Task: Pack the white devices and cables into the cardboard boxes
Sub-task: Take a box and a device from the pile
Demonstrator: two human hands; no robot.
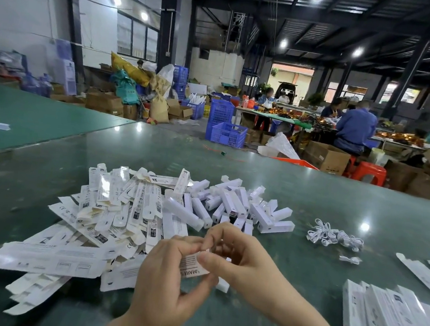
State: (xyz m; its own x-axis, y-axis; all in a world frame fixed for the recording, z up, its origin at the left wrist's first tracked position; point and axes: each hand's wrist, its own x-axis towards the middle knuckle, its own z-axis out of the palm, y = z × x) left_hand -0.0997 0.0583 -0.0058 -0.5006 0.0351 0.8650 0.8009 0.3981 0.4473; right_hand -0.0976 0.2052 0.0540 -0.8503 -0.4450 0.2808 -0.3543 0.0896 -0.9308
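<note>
Both hands, left [170, 270] and right [236, 258], pinch one box [191, 268], seemingly upright; devices [231, 206] lie just beyond, nearer the right.

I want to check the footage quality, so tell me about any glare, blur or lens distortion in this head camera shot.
Head view: ceiling lights glare off the glossy green table as bright spots; wide-angle distortion bends the table edge and pillars; the left hand and right hand, pinching a small box, look slightly soft; print on the flat boxes pile is mostly unreadable; background workers are dim and blurred.
</note>
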